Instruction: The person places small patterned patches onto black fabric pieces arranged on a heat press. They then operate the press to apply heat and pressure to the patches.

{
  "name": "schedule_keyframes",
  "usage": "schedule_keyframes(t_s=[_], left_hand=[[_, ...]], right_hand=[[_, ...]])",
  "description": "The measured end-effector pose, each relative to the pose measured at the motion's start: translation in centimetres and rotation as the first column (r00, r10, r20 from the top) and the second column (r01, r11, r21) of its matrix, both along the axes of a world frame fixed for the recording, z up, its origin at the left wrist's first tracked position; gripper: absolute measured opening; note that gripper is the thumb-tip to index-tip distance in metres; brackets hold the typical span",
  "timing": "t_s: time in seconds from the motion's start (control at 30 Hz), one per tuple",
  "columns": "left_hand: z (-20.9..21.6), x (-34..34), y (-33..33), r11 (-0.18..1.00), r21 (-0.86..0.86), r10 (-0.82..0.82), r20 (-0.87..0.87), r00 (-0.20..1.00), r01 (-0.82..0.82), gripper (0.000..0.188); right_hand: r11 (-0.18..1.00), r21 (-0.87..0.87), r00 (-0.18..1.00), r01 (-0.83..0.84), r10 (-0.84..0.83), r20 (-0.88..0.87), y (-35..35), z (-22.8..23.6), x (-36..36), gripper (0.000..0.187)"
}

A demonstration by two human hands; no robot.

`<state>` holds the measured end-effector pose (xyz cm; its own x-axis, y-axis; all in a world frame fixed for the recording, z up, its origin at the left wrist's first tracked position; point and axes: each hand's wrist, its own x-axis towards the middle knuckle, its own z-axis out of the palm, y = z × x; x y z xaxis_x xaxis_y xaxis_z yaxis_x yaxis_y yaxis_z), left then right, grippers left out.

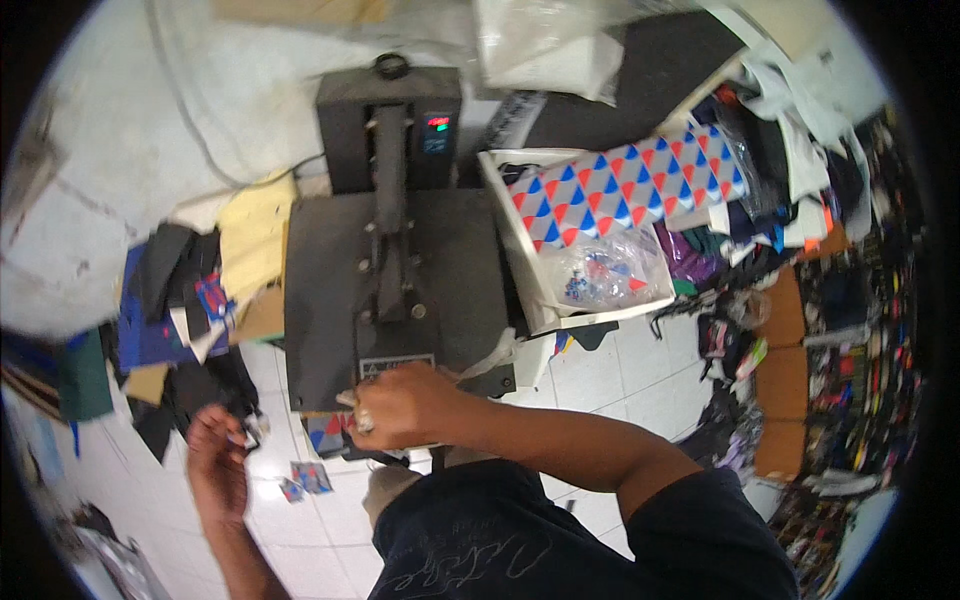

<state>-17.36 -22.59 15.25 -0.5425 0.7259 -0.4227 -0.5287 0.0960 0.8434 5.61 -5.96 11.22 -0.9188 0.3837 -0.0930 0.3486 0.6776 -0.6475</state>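
Note:
A black heat press (330, 270) stands in the middle, with a lit red and green display on its rear housing. Its upper plate lies low over the base. My right hand (400, 405) is closed at the plate's front edge, just below a small label; what its fingers hold is hidden. Red, blue and grey patterned material (325, 432) shows under the front left corner, beside that hand. My left hand (217, 460) is off to the left of the press, over the floor, its fingers loosely bent and apart with nothing visible in them.
Right of the press, a white box (525, 255) holds a patterned sheet (630, 185) and a clear plastic bag (605, 275) of small pieces. Fabric scraps (175, 280) and yellow cloth (255, 235) lie on the left. Small patterned pieces (310, 478) are on the tiled floor. Crowded shelves (850, 340) line the right.

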Motion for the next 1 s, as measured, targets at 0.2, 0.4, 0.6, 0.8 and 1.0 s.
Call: schedule_keyframes(t_s=[0.2, 0.4, 0.6, 0.8, 1.0], left_hand=[[7.6, 5.8, 20.8, 0.774, -0.226, -0.632, -0.353, 0.691, 0.592, 0.022], [-2.0, 22.7, 33.2, 0.171, -0.347, -0.970, -0.222, 0.096, 0.922, 0.029], [-9.2, 36.5, 36.9, 0.027, -0.468, -0.961, -0.254, -0.105, 0.883, 0.030], [-17.3, 41.9, 39.9, 0.042, -0.568, -0.925, -0.332, -0.182, 0.822, 0.035], [-24.0, 39.2, 43.6, -0.123, -0.431, -0.948, -0.216, -0.234, 0.894, 0.052]], right_hand=[[0.999, -0.054, 0.999, 0.006, -0.008, -0.037, 0.2, 0.0, 0.5, 0.039], [0.995, -0.079, 0.994, 0.061, -0.068, -0.089, -0.2, -0.9, 0.7, 0.034], [0.995, -0.037, 0.974, 0.093, -0.099, -0.203, -0.6, -3.1, 0.2, 0.019], [0.947, -0.296, 0.908, 0.127, -0.231, -0.351, -4.0, -12.0, -9.6, 0.037], [0.956, -0.287, 0.863, 0.060, -0.194, -0.466, -4.4, -10.7, -7.9, 0.034]])
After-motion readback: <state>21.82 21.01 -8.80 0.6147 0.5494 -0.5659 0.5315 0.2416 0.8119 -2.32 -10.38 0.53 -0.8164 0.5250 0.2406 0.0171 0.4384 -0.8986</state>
